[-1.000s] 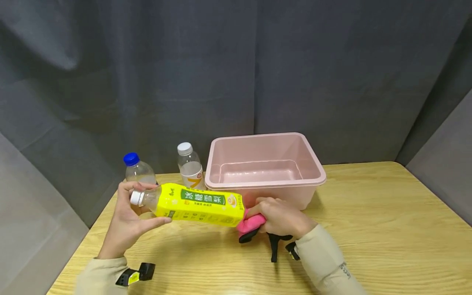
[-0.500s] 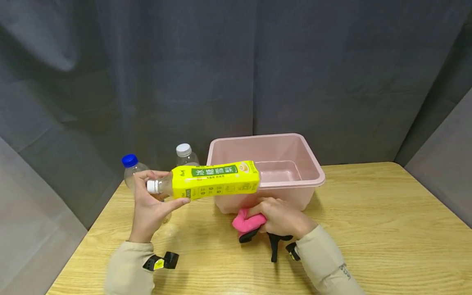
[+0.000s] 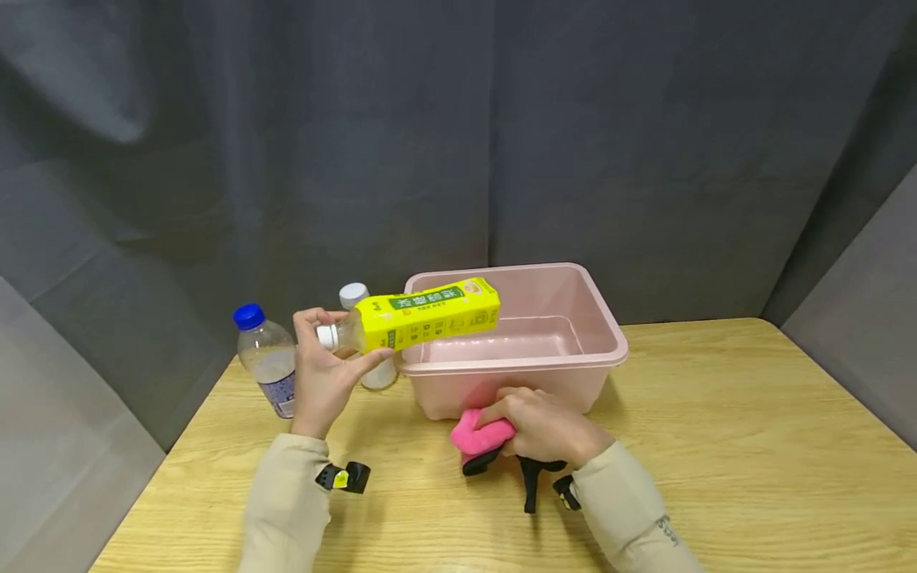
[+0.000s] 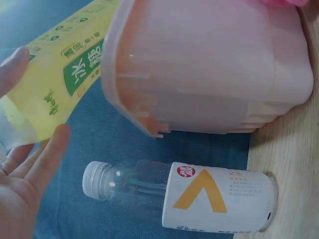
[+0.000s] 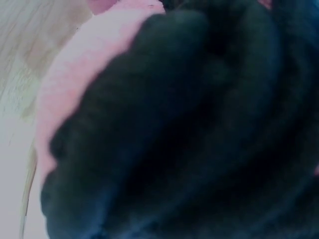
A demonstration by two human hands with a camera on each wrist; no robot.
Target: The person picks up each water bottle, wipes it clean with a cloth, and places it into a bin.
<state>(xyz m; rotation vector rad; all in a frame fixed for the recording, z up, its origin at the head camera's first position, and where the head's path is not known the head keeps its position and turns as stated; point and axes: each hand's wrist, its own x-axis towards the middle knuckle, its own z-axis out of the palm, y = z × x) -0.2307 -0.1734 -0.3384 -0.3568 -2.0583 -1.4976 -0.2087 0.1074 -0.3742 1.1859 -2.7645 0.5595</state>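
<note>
My left hand holds a plastic drink bottle with a yellow label near its white-capped neck, thumb on one side and fingers on the other. Lying sideways in the air, the bottle has its base over the left part of a pink plastic bin. In front of the bin, my right hand grips a soft, fuzzy pink and black cloth item. Black folds of this item fill most of the right wrist view, and its exact kind cannot be told.
Left of the bin stands a clear bottle with a white cap and an orange mark on its label. Farther left is a clear bottle with a blue cap. Everything stands on a wooden table, before a dark grey curtain.
My left hand has carried the yellow-labelled bottle right and up, from in front of the bin to over its left part. The right hand and the cloth item stay in place.
</note>
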